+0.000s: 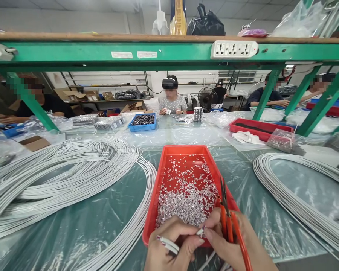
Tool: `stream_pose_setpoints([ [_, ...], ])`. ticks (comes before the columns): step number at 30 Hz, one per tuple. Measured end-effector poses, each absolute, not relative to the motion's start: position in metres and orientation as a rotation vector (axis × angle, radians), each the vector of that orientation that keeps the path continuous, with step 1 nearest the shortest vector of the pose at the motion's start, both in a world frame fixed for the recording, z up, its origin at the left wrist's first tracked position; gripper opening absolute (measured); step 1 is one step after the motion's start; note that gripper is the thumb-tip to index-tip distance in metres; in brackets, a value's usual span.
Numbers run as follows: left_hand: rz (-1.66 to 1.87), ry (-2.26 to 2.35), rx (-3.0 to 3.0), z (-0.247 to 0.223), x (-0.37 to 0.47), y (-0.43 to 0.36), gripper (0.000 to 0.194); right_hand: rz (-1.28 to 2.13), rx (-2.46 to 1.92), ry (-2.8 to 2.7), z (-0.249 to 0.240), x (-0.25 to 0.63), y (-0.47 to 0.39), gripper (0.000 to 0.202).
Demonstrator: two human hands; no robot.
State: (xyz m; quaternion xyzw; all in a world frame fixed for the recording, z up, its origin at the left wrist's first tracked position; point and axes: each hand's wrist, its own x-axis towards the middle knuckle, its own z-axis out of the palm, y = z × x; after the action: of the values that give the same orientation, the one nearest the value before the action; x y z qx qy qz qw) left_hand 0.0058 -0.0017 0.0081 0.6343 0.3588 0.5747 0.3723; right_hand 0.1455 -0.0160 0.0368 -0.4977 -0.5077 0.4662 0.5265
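workshop bench, green plastic sheeting point(81, 222) over the top, green steel rack point(164, 52) overhead with a white power strip point(234, 49). red tray point(169, 156) in front centre, floor scattered with small silvery metal terminals point(186, 199). left hand point(169, 244) at tray's near edge, fingers curled around a short run of white cable point(168, 244). right hand point(231, 244) touching it, thumb and forefinger pinched on the cable end point(200, 232), orange-handled pliers point(228, 222) tucked in the same palm, jaws pointing up over the tray. white cable coils: large bundle left point(53, 180), another right point(293, 192). blue tray point(142, 121) farther back. other people seated across the bench.
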Motion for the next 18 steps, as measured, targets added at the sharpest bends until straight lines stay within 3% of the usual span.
stream_pose_setpoints([
  [7,1.470,0.939,1.518,0.007,0.004,0.003,0.014,1.161,-1.191,-1.257,0.049,0.144,-0.018,0.020],
  [12,1.172,0.807,1.262,0.006,0.002,0.003,0.038,1.218,-1.168,-1.250,0.046,0.143,-0.022,0.021],
  [18,0.925,0.519,0.998,0.008,0.002,0.005,0.035,1.347,-1.138,-1.316,0.043,0.146,-0.020,0.032],
])
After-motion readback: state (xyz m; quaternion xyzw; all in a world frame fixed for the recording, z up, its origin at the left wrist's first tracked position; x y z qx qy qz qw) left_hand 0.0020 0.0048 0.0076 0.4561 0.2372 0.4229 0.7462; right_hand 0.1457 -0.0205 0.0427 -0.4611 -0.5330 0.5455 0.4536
